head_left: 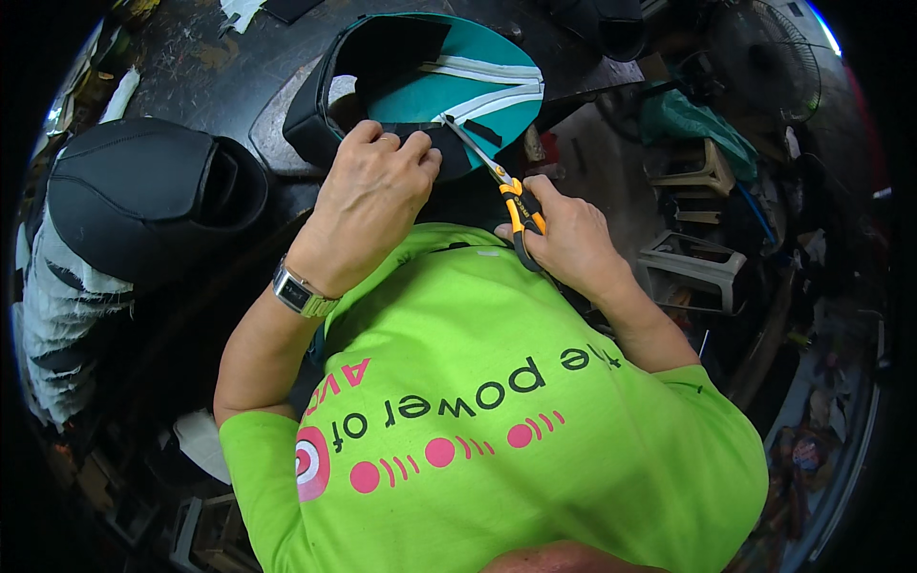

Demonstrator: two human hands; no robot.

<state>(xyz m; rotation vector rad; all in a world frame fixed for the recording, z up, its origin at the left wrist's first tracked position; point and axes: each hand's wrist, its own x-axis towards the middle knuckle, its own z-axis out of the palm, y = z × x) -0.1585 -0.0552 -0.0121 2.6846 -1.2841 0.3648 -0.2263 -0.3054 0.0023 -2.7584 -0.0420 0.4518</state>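
A black sewn shell (306, 119), with a teal lining (399, 95) and white tape strips running across it, lies tilted on the dark worktop in front of me. Closed over the near edge of its black fabric is my left hand (371, 196), fingers curled. My right hand (573, 237) grips scissors (516, 202) with yellow and black handles. The scissor blades point up and left, their tips at the shell's near edge beside a white strip. A narrow black flap (484, 132) sticks out next to the blades. Whether they are cutting fabric I cannot tell.
Another black padded shell (134, 191) sits at the left on stacked pale frayed fabric (67, 315). A metal slab (277, 124) lies by the worked piece. Plastic stools (695, 270), a green bag (702, 129) and a fan (769, 62) stand to the right.
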